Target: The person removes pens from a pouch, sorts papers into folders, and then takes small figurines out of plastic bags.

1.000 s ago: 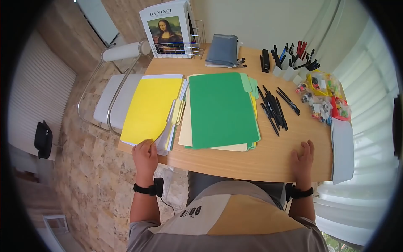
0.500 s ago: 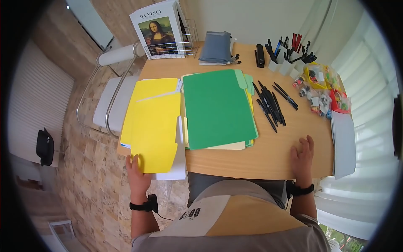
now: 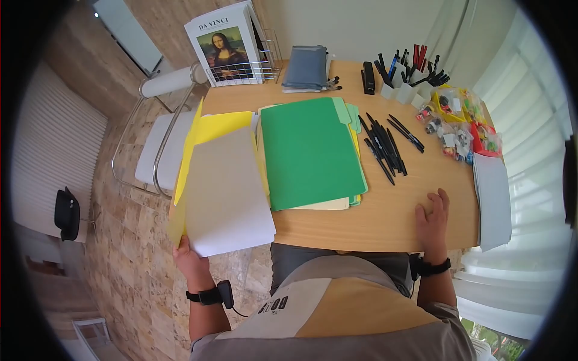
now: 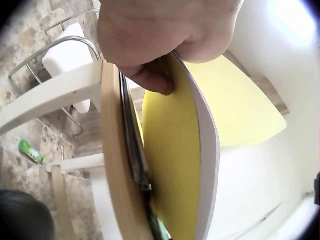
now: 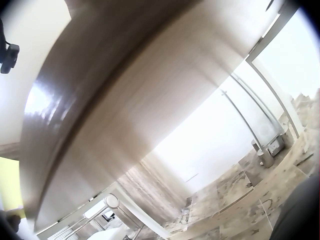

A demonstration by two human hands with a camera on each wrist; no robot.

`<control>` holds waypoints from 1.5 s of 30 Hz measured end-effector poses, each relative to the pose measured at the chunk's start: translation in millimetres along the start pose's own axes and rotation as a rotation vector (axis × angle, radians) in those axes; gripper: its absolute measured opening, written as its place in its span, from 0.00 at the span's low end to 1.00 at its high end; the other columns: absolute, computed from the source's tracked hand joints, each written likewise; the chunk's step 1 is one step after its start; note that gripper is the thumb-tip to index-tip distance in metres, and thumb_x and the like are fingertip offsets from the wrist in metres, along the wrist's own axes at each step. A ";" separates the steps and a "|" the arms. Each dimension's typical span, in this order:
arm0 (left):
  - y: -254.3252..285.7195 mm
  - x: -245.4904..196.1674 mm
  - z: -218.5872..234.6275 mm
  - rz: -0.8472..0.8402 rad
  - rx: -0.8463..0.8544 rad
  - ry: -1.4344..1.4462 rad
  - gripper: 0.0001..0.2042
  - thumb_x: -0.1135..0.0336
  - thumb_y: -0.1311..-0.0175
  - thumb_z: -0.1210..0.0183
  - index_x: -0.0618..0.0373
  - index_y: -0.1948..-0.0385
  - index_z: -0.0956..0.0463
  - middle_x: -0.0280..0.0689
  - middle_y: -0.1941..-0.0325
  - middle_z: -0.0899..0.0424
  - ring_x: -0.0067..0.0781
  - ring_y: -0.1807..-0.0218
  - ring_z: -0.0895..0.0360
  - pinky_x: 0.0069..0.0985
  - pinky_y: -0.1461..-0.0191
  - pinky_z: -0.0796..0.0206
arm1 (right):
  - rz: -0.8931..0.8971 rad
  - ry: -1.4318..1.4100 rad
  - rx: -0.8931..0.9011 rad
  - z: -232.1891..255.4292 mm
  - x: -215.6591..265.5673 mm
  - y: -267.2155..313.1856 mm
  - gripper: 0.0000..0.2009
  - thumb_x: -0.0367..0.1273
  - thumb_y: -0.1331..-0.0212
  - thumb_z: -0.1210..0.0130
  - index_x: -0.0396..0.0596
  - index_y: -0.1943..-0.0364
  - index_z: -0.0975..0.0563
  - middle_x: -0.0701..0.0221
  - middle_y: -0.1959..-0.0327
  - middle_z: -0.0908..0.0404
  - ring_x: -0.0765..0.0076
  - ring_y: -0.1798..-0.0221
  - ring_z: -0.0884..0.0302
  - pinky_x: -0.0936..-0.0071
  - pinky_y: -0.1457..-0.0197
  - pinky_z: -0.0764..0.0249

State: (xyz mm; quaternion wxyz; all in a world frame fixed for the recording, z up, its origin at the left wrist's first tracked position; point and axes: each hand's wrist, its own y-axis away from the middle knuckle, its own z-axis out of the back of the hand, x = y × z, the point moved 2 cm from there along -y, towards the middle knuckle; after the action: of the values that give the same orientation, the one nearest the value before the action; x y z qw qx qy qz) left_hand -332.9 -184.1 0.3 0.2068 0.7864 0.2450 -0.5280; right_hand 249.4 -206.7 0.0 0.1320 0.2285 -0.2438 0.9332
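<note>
At the desk's front left, my left hand (image 3: pixel 191 265) pinches the lower edge of a yellow folder (image 3: pixel 189 159). Its yellow cover stands raised on the left, and white sheets (image 3: pixel 232 207) lie spread inside. In the left wrist view, the thumb and fingers wrap the edge of the folder (image 4: pixel 172 145) and its paper stack (image 4: pixel 207 150). Another yellow folder (image 3: pixel 232 120) lies under it on the desk. A green folder (image 3: pixel 313 153) tops the pile just to the right. My right hand (image 3: pixel 433 222) rests on the desk at the front right, fingers relaxed, holding nothing.
Several black pens (image 3: pixel 384 147) lie right of the green folder. Pen holders (image 3: pixel 406 93), a stapler (image 3: pixel 368 78), a blue pouch (image 3: pixel 305 67) and a wire rack (image 3: pixel 241 72) with a Da Vinci book line the back. Bagged small items (image 3: pixel 451 132) sit right.
The yellow folder has been drawn toward the desk's front edge, and its cover has swung up to the left, baring the white sheets. The left hand moved down and left; the right hand stayed put.
</note>
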 end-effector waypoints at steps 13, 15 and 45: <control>61.5 -50.5 -94.8 -0.247 0.139 -0.120 0.14 0.72 0.27 0.60 0.69 0.48 0.29 0.45 0.49 0.21 0.35 0.54 0.19 0.30 0.51 0.23 | -0.272 -1.303 0.896 -38.0 98.6 8.6 0.17 0.28 0.33 0.48 0.42 0.42 0.33 0.68 0.49 0.24 0.73 0.50 0.25 0.71 0.46 0.26; 67.9 -25.7 -109.7 -0.045 0.419 0.205 0.14 0.71 0.27 0.58 0.68 0.49 0.28 0.47 0.50 0.19 0.38 0.53 0.18 0.31 0.48 0.23 | -0.388 -1.438 0.998 -44.7 122.1 5.8 0.18 0.29 0.33 0.48 0.41 0.42 0.33 0.67 0.48 0.24 0.73 0.49 0.24 0.71 0.46 0.25; 29.2 75.8 -158.7 -0.156 0.554 -0.672 0.19 0.78 0.48 0.35 0.65 0.53 0.26 0.41 0.48 0.26 0.34 0.45 0.27 0.29 0.42 0.33 | -0.140 -1.122 -0.451 98.4 -56.8 12.8 0.13 0.28 0.30 0.51 0.40 0.45 0.29 0.68 0.47 0.22 0.72 0.47 0.24 0.72 0.41 0.29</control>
State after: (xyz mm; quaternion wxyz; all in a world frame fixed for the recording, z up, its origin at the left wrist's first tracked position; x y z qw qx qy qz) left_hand -175.1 -102.0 -11.7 0.0162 0.5759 0.0718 -0.8142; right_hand 329.3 -275.9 43.5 0.0896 0.6675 -0.4520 0.5849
